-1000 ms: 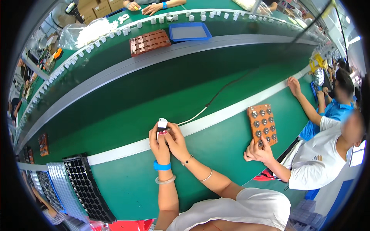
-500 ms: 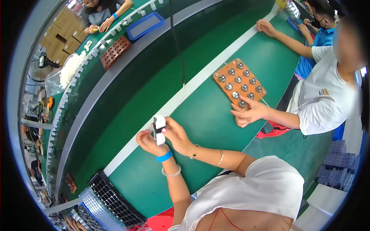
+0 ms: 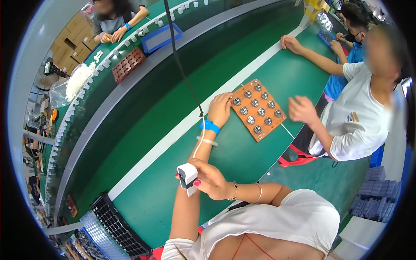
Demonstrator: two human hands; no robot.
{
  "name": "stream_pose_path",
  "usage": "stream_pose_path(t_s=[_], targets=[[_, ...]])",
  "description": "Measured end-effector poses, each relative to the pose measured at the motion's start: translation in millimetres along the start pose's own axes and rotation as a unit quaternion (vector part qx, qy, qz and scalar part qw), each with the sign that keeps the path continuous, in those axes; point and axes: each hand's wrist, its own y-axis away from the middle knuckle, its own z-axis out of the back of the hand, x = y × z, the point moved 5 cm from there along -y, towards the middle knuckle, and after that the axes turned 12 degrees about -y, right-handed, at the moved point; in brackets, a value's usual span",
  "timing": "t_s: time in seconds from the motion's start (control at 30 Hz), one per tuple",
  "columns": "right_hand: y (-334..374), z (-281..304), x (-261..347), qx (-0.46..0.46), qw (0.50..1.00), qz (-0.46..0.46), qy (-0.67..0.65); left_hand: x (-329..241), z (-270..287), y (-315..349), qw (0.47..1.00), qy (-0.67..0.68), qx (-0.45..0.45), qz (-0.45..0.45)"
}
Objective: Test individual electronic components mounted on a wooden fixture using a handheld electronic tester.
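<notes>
My left hand (image 3: 220,109) reaches across the green bench, its fingers closed on the left corner of an orange-brown tray (image 3: 245,120). Several round, shiny metal parts (image 3: 261,112) sit in rows on that tray. In my right hand (image 3: 211,180) is a small white and black device (image 3: 187,174), pinched between thumb and fingers above my left forearm. I cannot make out what kind of device it is. A co-worker's hand (image 3: 302,109) is raised just right of the tray, apart from it and blurred.
A dark cable (image 3: 184,71) hangs down in front of the bench. Beyond the pale bench edge (image 3: 151,158) runs a green conveyor belt (image 3: 173,91). A black gridded tray (image 3: 117,225) lies at the lower left. Across the belt are a blue tray (image 3: 162,38) and a reddish-brown tray (image 3: 128,65).
My left hand has left the device and moved up and right to the tray. The tray has shifted slightly towards me. The co-worker's near hand has let go of it.
</notes>
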Motion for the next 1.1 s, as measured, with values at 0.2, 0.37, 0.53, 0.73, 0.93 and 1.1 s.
stream_pose_path(t_s=[0.2, 0.37, 0.53, 0.73, 0.93, 1.1], targets=[[-1.7, 9.9, 8.8, 0.000, 0.999, -0.012, 0.035, -2.9, 19.2, 20.3, 0.992, -0.090, -0.058, -0.060], [7.3, 31.6, 17.2, -0.068, 0.985, 0.055, 0.145, -2.6, 79.0, 122.2, 0.981, -0.189, -0.046, 0.003], [-6.2, 89.7, 12.8, -0.194, 0.975, 0.061, 0.091, -28.9, 130.1, 241.2, 0.976, -0.196, -0.035, 0.088], [-11.5, 132.0, -41.6, -0.206, 0.964, -0.039, 0.164, -40.9, 169.2, 341.0, 0.940, -0.161, -0.087, 0.288], [-11.2, 126.1, -78.2, -0.115, 0.971, -0.077, 0.192, -14.2, 184.1, 336.9, 0.931, -0.051, -0.180, 0.313], [-20.3, 121.6, -77.0, -0.078, 0.969, -0.060, 0.227, 13.8, 190.2, 294.1, 0.956, -0.090, -0.137, 0.244]])
